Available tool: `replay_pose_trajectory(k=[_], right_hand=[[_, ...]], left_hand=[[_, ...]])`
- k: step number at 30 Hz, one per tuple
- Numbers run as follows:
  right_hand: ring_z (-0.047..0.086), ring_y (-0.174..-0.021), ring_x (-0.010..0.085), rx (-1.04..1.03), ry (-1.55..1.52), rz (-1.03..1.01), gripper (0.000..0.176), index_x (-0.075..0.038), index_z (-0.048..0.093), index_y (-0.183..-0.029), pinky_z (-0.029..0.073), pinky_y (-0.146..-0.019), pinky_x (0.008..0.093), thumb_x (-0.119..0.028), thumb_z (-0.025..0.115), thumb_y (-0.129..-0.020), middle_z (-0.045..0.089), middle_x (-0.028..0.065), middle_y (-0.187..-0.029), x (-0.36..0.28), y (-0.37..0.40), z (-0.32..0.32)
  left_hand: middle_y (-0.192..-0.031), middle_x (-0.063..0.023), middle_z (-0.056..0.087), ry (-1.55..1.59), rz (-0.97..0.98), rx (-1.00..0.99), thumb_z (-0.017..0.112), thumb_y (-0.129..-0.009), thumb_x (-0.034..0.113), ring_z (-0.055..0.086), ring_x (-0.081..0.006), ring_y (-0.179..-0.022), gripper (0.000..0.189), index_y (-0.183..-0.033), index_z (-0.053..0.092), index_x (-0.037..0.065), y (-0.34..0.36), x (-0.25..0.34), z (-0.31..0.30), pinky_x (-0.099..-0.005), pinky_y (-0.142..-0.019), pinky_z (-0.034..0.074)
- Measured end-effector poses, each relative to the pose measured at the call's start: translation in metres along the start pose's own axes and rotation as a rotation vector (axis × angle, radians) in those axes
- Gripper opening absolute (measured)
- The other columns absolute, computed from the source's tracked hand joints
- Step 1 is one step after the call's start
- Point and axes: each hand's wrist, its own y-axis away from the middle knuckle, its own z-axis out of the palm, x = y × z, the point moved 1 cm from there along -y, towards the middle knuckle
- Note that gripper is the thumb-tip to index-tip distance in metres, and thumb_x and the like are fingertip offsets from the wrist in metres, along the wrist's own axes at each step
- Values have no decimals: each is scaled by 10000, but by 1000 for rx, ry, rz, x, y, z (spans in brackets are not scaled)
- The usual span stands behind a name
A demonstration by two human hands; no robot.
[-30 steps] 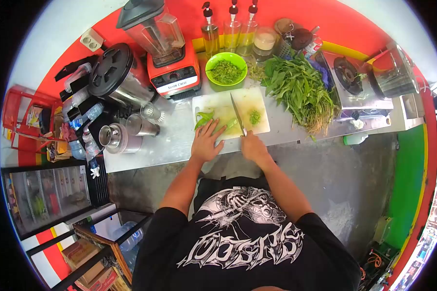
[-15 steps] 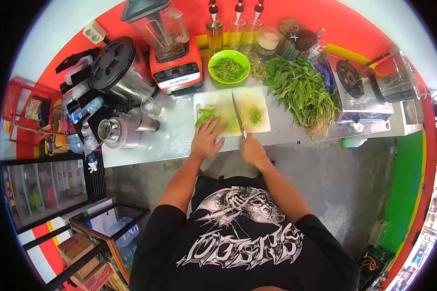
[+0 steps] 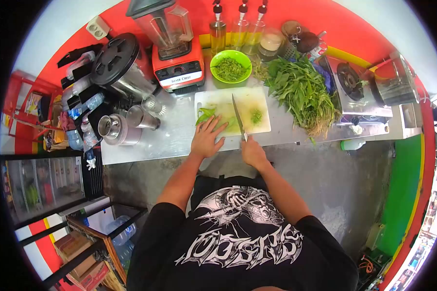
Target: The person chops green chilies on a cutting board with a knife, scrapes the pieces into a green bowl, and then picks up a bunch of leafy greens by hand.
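Observation:
My right hand (image 3: pixel 254 152) is closed around the handle of a kitchen knife (image 3: pixel 237 111). The blade lies across a white cutting board (image 3: pixel 258 95) and points away from me. My left hand (image 3: pixel 208 138) rests at the board's near left part, fingers stretched out and thumb apart. Its fingertips press on green leaves (image 3: pixel 205 114), partly hidden beneath them. To the right of the blade sits a small heap of chopped greens (image 3: pixel 256 116). Beyond the board, a lime-green bowl (image 3: pixel 248 74) holds more chopped greens (image 3: pixel 229 69).
A large bunch of leafy greens (image 3: pixel 302 89) lies right of the board. A red blender (image 3: pixel 178 68), metal cups (image 3: pixel 142 118) and a steel container (image 3: pixel 124 68) stand left. Pump bottles (image 3: pixel 217 35) line the wall; a stove (image 3: pixel 350 82) is at the right.
The view has shifted slightly. Both hands and the knife stay almost in the same place on the board.

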Motion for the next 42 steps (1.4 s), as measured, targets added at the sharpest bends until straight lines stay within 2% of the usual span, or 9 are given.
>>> replay_pose_trajectory(k=[4, 6, 10, 13, 15, 24, 30, 34, 42], right_hand=[[647, -1026, 524, 22, 70, 63, 431, 89, 501, -1167, 509, -912, 568, -319, 480, -1030, 663, 357, -1064, -18, -15, -12], [654, -1025, 516, 4, 134, -41, 427, 84, 501, -1168, 514, -910, 565, -321, 479, -1035, 665, 347, -1079, -23, -22, -19], [662, -1015, 507, 3, 163, -70, 424, 69, 501, -1186, 513, -907, 568, -325, 481, -1032, 672, 337, -1067, -12, -10, -11], [667, -1006, 505, -20, 180, -67, 422, 53, 511, -1191, 511, -903, 575, -337, 466, -1034, 677, 335, -1054, -9, 0, -2], [669, -1002, 502, 1, 117, 83, 419, 41, 526, -1182, 512, -901, 578, -346, 455, -1035, 680, 331, -1046, -15, 2, 0], [667, -990, 507, 9, 104, -46, 420, 62, 505, -1155, 514, -887, 582, -333, 478, -1016, 679, 339, -1029, -20, -4, -14], [667, -1007, 503, 35, 113, 75, 382, 31, 518, -1167, 518, -894, 576, -321, 485, -1022, 680, 333, -1044, -26, -8, -1], [664, -1043, 487, 37, 121, -15, 384, 39, 536, -1150, 515, -907, 561, -320, 485, -1024, 681, 314, -1086, -32, -20, -15], [666, -1040, 476, -37, 171, 22, 438, 55, 543, -1160, 512, -918, 555, -353, 494, -1009, 680, 321, -1076, -29, 9, -32]], left_hand=[[-1618, -59, 379, 0, 8, 5, 624, -915, 362, 329, -283, -1489, 573, -1476, 536, 283, 0, 2, -2, -489, -1178, 245], [-1617, -59, 380, 16, -3, 19, 617, -919, 362, 329, -281, -1489, 574, -1482, 530, 288, 0, 3, -1, -488, -1178, 245], [-1623, -50, 365, -22, -21, -4, 592, -935, 391, 297, -261, -1506, 560, -1482, 523, 291, 1, 2, 1, -490, -1183, 247], [-1617, -71, 379, 1, -11, 23, 631, -908, 361, 330, -292, -1487, 590, -1483, 528, 278, 0, 1, 1, -488, -1176, 248], [-1616, -72, 378, 1, 8, 18, 628, -910, 362, 332, -296, -1485, 588, -1482, 527, 276, 1, 1, 0, -492, -1175, 251], [-1605, -70, 393, 7, -4, 27, 626, -915, 370, 340, -292, -1481, 568, -1466, 541, 262, 1, 3, -2, -496, -1173, 255], [-1609, -64, 391, 17, 4, 39, 641, -905, 361, 328, -285, -1489, 577, -1466, 543, 269, 2, 2, -1, -501, -1166, 262], [-1598, -71, 409, -4, 5, 28, 635, -908, 363, 349, -293, -1477, 566, -1460, 553, 267, 2, 3, 1, -505, -1168, 263], [-1603, -67, 401, 9, -9, 43, 626, -917, 369, 359, -299, -1469, 563, -1465, 547, 270, 0, 4, -3, -504, -1166, 268]])
